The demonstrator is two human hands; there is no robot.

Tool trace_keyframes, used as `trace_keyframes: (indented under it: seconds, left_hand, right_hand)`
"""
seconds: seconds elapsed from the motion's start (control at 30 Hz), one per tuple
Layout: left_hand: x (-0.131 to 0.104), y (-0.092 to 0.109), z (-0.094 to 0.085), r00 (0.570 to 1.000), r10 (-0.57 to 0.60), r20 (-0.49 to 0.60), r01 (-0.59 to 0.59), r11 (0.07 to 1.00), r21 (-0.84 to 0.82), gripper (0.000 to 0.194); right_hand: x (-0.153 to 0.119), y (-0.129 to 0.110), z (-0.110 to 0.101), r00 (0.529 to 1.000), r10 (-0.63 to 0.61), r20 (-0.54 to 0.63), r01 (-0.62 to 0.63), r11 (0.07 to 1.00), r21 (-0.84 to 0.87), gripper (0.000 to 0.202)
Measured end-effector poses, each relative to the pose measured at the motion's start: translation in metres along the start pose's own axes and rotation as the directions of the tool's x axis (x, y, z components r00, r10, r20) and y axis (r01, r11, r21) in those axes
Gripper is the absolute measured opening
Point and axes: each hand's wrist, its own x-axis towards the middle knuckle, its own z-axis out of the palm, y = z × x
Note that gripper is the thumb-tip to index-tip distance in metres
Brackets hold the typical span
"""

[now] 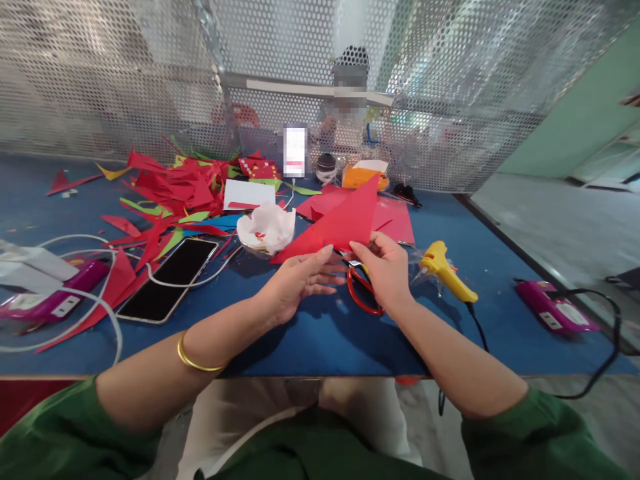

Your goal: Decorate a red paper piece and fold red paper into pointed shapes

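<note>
A folded triangular piece of red paper [340, 223] is held up over the table, its point toward the top right. My right hand [387, 267] pinches its lower right corner between thumb and fingers. Along the lower edge, my left hand [305, 280] has its thumb at the paper and its fingers stretched out below, apart. Red-handled scissors [364, 293] lie beneath the paper, partly hidden by my right hand. Behind the triangle are more red paper sheets [397, 217] on the table.
A yellow glue gun [447, 270] lies to the right, near a purple power strip [555, 307]. On the left are a phone [170, 280], white cables, another purple strip [83, 280] and heaped paper scraps [175, 187]. A bowl with white paper [267, 227] stands mid-table. Perforated mesh [280, 40] rises behind.
</note>
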Motion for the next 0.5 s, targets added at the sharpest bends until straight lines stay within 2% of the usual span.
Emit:
trace_keyframes:
  seconds: [0.17,0.3,0.4,0.5]
  left_hand:
    - [0.004,-0.003,-0.002,0.995,-0.023,-0.102,0.009,0.99,-0.14,0.022]
    - [0.001,-0.002,0.001,0.99,0.0,-0.138,-0.032,0.973,-0.228,0.008]
    - [-0.001,0.001,0.004,0.99,-0.068,-0.123,0.029,0.956,-0.293,0.004]
    - [-0.002,0.003,0.005,0.987,-0.056,-0.152,0.013,0.963,-0.27,0.004]
  right_hand:
    - [-0.01,-0.003,0.004,0.988,-0.135,0.069,0.148,0.956,-0.255,0.019]
    - [-0.016,-0.005,0.003,0.966,-0.251,0.069,0.259,0.898,-0.355,0.02]
    - [-0.018,-0.004,0.002,0.941,-0.331,0.07,0.329,0.846,-0.419,0.022]
    - [-0.017,-0.01,0.0,0.909,-0.384,0.161,0.409,0.755,-0.512,0.022]
